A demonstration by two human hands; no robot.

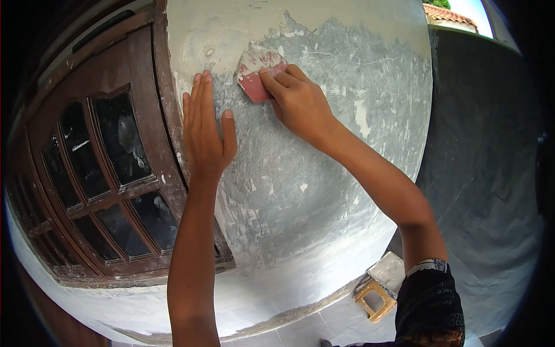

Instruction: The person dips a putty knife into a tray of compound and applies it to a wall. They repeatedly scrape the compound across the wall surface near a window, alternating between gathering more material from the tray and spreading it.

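Note:
My right hand (298, 104) grips a red, flat scraper (254, 84) with pale putty smeared along its upper part. The scraper lies against the wall (312, 191), near the border between a cream-coated upper area and rough grey plaster with white patches. Left of it, my left hand (207, 130) is spread with its palm toward the wall, close to the window frame, and holds nothing. Cream putty (214, 29) covers the wall above both hands.
On the left is a brown wooden window (115, 191) with several glass panes. A yellow-brown stool (374, 301) stands on the grey tiled floor at the lower right, with a pale, smeared object (388, 270) by it. A dark sheet-like surface (485, 173) fills the right.

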